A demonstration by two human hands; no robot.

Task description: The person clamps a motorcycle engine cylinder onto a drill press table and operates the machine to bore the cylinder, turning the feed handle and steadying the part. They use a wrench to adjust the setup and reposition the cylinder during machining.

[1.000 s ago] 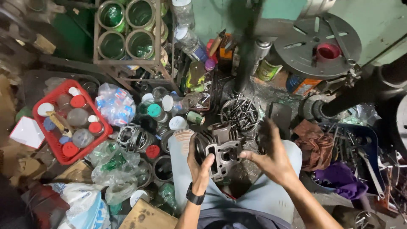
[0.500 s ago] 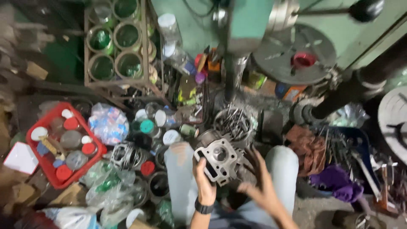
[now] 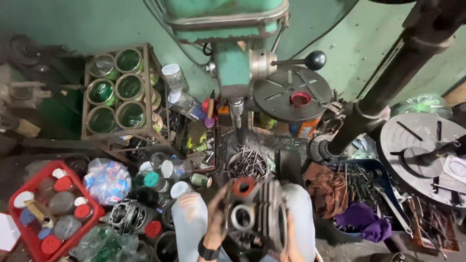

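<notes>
Engine cylinder: a finned grey metal block with round openings, being held up between the knees, low in the middle of the view.
Left hand: gripping the cylinder's left side, a black watch sitting on the wrist.
Right hand: pressing against the cylinder's right side from below, mostly hidden behind it.
Drill press: green, standing just beyond the cylinder.
Red crate: holding capped jars, lying well to the left.
Purple cloth: lying to the right.
</notes>
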